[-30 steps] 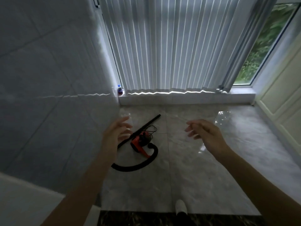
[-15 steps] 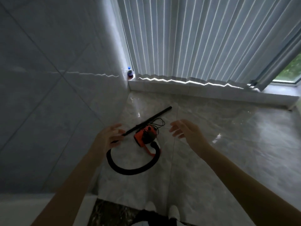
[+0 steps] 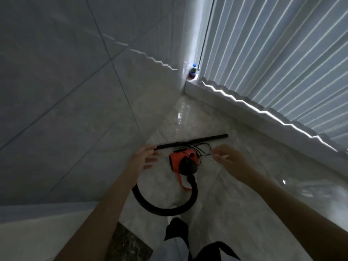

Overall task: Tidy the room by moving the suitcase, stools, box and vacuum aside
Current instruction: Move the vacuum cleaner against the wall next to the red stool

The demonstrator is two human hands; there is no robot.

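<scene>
- Head view: the orange vacuum (image 3: 183, 160) lies on the glossy marble floor (image 3: 244, 213) near the tiled wall (image 3: 66, 100), its black hose (image 3: 162, 205) looped toward the person's feet and its black wand (image 3: 192, 141) flat beyond the body.
- Left hand (image 3: 144, 158) — fingers spread, holding nothing — hovers at the wand's near end; whether it touches is unclear.
- Right hand (image 3: 228, 160) hangs above the thin cord (image 3: 204, 149), fingers loosely apart.
- A bottle (image 3: 192, 71) stands on the sill by the vertical blinds (image 3: 273, 63).
</scene>
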